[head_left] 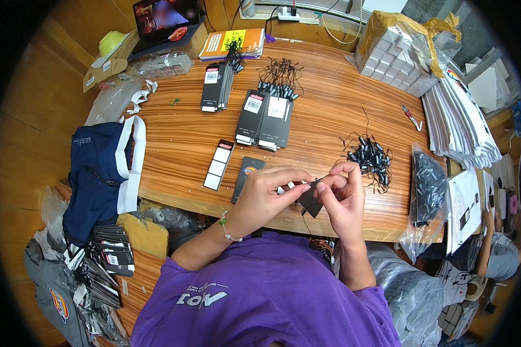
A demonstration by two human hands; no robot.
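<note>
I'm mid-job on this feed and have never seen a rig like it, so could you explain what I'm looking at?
There is no machine: these are the bare hands of a person in a purple shirt. The one picture comes from the left of two fisheye cameras on the head, looking down, so straight edges bend and picture left is the person's left. Left hand and right hand hold a dark hang tag between them; which fingers grip card or string is too small to tell. On the wood-grain table lie stacked black hang tags, a loose pile of black strings, red-handled snips and a clear plastic bag of similar dark pieces.
</note>
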